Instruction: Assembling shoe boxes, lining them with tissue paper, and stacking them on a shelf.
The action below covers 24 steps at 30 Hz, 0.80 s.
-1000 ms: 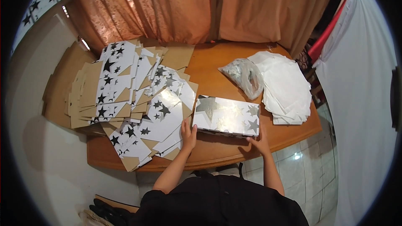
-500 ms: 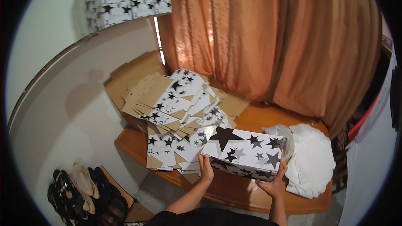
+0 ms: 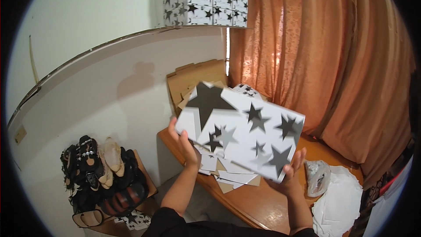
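Pale wall (image 3: 87, 105) on the left, orange curtain (image 3: 324, 52) across the back and right, curved shelf (image 3: 116, 39) up top with stacked star-print boxes (image 3: 215, 2) on it. Wooden counter (image 3: 263, 204) below, against the wall.

White box (image 3: 241, 127) with black and grey stars: held up in both hands over the counter, broad face toward the camera, tilted, right end lower than left. Left hand (image 3: 187, 150) at its left end, fingers clamped on the box, thumb at the near edge, other fingers partly hidden. Right hand (image 3: 291, 179) at the lower right corner, fingers clamped there too, thumb on the corner, fingertips up along the end.

Behind and under the box, partly covered: brown cardboard (image 3: 195, 74) leaning near the wall, flat star-print pieces (image 3: 228, 173) lying on the counter. Right side of counter: clear plastic bag (image 3: 316, 177), contents unclear, just beside white paper sheets (image 3: 337, 204). Lower left, off the counter: pile of shoes (image 3: 103, 171), black, beige and brown. Black sleeves (image 3: 169, 221) at bottom edge.
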Available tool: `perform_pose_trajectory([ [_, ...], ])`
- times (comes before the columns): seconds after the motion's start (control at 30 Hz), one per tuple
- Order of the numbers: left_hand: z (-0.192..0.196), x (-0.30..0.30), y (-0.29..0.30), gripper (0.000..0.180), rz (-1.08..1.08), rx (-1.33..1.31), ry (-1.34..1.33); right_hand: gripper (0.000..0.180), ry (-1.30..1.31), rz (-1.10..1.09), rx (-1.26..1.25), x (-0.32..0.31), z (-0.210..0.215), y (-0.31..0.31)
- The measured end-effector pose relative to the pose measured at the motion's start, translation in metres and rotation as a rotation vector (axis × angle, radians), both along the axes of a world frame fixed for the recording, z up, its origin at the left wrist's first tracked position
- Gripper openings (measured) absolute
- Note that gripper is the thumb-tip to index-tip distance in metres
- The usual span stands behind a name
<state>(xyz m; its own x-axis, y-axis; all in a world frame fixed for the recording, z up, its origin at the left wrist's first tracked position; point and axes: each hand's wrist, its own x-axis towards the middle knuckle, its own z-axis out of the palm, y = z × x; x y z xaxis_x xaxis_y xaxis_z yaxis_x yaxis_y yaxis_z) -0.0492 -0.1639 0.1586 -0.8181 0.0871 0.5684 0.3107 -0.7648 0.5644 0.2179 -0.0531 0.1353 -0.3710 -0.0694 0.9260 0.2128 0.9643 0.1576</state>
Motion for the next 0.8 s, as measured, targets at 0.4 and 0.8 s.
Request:
perform_pose_trajectory([
  [0.4,0.255,-0.194,-0.033,0.047,1.036,0.109,0.784,0.092,0.512,0.308,-0.041,-0.224,0.187,-0.003],
  [0.8,0.291,-0.283,-0.056,0.051,1.686,-0.546,0.961,0.096,0.291,0.091,0.014,-0.407,0.338,0.016],
])
